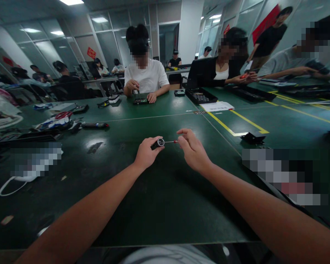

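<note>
Over the middle of the green table (143, 183), my left hand (146, 152) is wrapped round a small black cylindrical part (160, 142) whose round, pale-rimmed end faces me. My right hand (194, 150) pinches the red handle of a thin screwdriver (171, 142) between thumb and fingers. The metal shaft points left and reaches the side of the cylindrical part; its tip is hidden there, so I cannot tell what it sits in. Both hands are a little above the tabletop.
A dark pen-like tool (95, 125) and a cluttered heap of cables (57, 121) lie to the left. At right stand a small black part (253, 138) and yellow tape lines (220, 124). Across the table, a black tray (200, 96) is near a co-worker in white (145, 75).
</note>
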### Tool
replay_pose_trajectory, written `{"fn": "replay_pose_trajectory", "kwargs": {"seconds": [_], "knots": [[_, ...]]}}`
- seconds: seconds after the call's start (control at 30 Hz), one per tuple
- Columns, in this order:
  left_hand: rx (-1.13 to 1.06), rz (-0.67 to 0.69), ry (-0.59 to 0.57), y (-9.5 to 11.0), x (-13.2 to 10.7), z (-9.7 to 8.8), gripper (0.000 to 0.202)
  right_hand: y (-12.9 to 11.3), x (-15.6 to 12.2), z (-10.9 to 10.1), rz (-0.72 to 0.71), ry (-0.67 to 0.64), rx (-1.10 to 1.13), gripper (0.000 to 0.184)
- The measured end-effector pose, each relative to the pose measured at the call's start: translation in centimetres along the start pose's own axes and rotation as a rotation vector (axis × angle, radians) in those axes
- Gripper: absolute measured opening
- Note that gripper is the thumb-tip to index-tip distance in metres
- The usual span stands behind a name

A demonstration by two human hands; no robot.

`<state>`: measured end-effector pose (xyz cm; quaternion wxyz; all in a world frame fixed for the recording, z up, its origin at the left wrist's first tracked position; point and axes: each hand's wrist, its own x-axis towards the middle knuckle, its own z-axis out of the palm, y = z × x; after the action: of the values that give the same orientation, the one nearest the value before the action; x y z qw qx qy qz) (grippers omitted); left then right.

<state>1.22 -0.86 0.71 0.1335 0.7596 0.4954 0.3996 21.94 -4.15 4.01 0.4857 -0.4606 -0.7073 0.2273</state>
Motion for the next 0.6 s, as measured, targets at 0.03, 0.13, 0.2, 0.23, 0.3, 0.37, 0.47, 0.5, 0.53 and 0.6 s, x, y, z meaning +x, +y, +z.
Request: {"fn": "replay_pose_trajectory", "kwargs": {"seconds": [0.03, 0.13, 0.2, 0.23, 0.3, 0.37, 0.47, 0.5, 0.53, 0.6], "knots": [[0.002, 0.004, -0.004, 0.01, 0.00, -0.01, 0.035, -0.12, -0.02, 0.02, 0.013, 0.006, -0.002, 0.026], [0.008, 0.012, -0.009, 0.02, -0.02, -0.02, 0.035, -0.40, 0.01, 0.01, 0.046, 0.018, -0.033, 0.030], [0.009, 0.021, -0.013, -0.02, -0.04, -0.02, 0.035, -0.39, 0.07, 0.00, 0.063, 0.009, -0.054, 0.025], [0.007, 0.024, -0.014, -0.06, -0.04, -0.03, 0.035, -0.34, 0.07, 0.02, 0.062, 0.002, -0.054, 0.022], [-0.007, 0.019, -0.006, -0.16, -0.02, -0.04, 0.036, -0.17, -0.01, 0.11, 0.038, -0.001, -0.030, 0.019], [-0.025, 0.002, 0.016, -0.25, 0.03, -0.07, 0.036, -0.02, -0.18, 0.30, 0.011, 0.012, 0.014, 0.015], [-0.026, -0.012, 0.029, -0.23, 0.06, -0.11, 0.036, 0.09, -0.34, 0.60, 0.025, 0.034, 0.103, 0.012], [-0.020, -0.013, 0.024, -0.17, 0.04, -0.13, 0.036, 0.09, -0.32, 0.67, 0.036, 0.039, 0.135, 0.013], [-0.013, -0.012, 0.018, -0.09, 0.01, -0.16, 0.035, 0.11, -0.24, 0.72, 0.046, 0.045, 0.165, 0.015], [0.003, 0.010, 0.003, 0.11, -0.03, -0.27, 0.035, 0.25, 0.07, 0.77, 0.077, 0.072, 0.229, 0.019]]}}
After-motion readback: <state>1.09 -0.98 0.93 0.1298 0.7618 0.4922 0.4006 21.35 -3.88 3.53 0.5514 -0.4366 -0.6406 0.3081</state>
